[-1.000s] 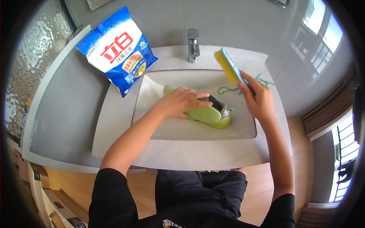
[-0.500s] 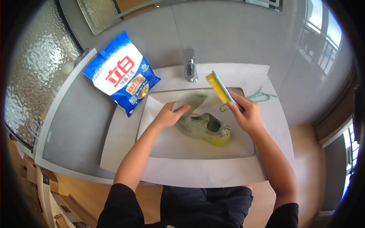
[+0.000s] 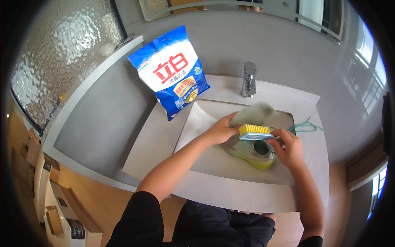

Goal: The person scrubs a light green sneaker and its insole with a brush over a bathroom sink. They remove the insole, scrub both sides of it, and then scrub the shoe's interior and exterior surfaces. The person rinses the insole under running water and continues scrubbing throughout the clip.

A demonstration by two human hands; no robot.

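My left hand (image 3: pixel 222 131) is closed on one end of a pale grey-green insole (image 3: pixel 260 113), held over the sink. In my right hand (image 3: pixel 289 150) is a scrubbing brush (image 3: pixel 255 136) with yellow bristles and a light blue back. The brush lies level just below the insole, bristles turned toward the insole; I cannot tell whether they touch. Underneath, a grey-green sneaker (image 3: pixel 263 160) with a yellow-green sole rests in the white sink (image 3: pixel 201 160). Its opening faces up, and the brush and right hand partly cover it.
Behind the sink stands a chrome faucet (image 3: pixel 249 80). A blue and white detergent bag (image 3: pixel 175 74) leans at the back left, beside a grey ledge (image 3: pixel 98 127). Green shoelaces (image 3: pixel 305 126) lie on the counter's right side. A mirror (image 3: pixel 279 14) hangs above.
The brush has swung from a raised, slanted hold on the right to a level one close to the insole. The insole remains in my left hand. My view has shifted left.
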